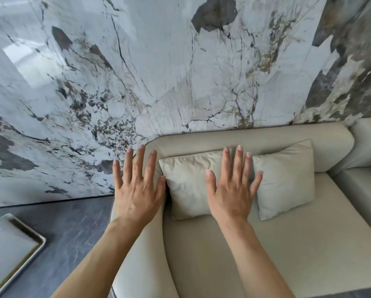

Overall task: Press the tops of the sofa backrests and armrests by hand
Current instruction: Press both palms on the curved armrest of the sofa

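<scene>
A beige sofa stands against a marble wall. Its left armrest [146, 244] runs from the bottom of the view up to the rounded back corner. The backrest [255, 136] stretches right along the wall. My left hand [137, 190] is spread flat, palm down, over the top of the armrest near the corner. My right hand [232, 190] is also spread flat, held over the seat in front of two beige cushions [186, 179] that lean on the backrest. Whether either palm touches the sofa I cannot tell. Both hands hold nothing.
The marble wall [158, 72] rises directly behind the backrest. A second sofa section [367, 147] adjoins at the right. Dark grey floor [73, 229] lies left of the armrest, with a white tray-like table edge [15, 244] at the lower left.
</scene>
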{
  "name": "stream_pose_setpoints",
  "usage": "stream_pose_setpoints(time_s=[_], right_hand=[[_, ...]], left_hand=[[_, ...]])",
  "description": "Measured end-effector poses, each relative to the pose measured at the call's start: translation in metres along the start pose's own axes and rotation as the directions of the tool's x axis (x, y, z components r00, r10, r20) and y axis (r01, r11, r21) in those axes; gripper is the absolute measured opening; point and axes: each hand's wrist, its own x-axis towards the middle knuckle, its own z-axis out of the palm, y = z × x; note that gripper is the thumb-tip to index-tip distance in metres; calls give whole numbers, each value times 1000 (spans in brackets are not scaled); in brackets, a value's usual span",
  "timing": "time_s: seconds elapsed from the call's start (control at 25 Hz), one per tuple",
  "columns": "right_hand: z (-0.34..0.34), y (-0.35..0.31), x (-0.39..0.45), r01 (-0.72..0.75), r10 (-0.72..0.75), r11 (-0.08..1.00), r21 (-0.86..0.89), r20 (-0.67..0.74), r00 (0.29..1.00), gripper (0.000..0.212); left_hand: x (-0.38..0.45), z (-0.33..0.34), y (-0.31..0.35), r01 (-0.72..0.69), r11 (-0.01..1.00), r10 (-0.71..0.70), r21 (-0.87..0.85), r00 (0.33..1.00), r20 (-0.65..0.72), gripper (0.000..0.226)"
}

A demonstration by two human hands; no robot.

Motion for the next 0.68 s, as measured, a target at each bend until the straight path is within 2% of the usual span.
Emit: stream_pose_setpoints(time_s=[0.24, 0.36, 0.52, 0.68], right_hand=[[20, -32, -18, -116, 116, 991, -68, -3, 993, 66], [47, -76, -21, -221, 224, 961, -168, -6, 975, 66], [65, -138, -31, -322, 333, 912, -256, 0, 943, 65], [58, -166, -35, -459, 457, 834, -305, -83, 886, 66]], left_hand=[[27, 22, -56, -123, 992, 121, -41, 992, -38, 64], [46, 56, -105, -182, 973, 184, -145, 983, 5, 66], [73, 82, -150, -311, 918, 332, -246, 942, 49, 64], [106, 87, -158, -420, 846, 449, -327, 893, 15, 62]])
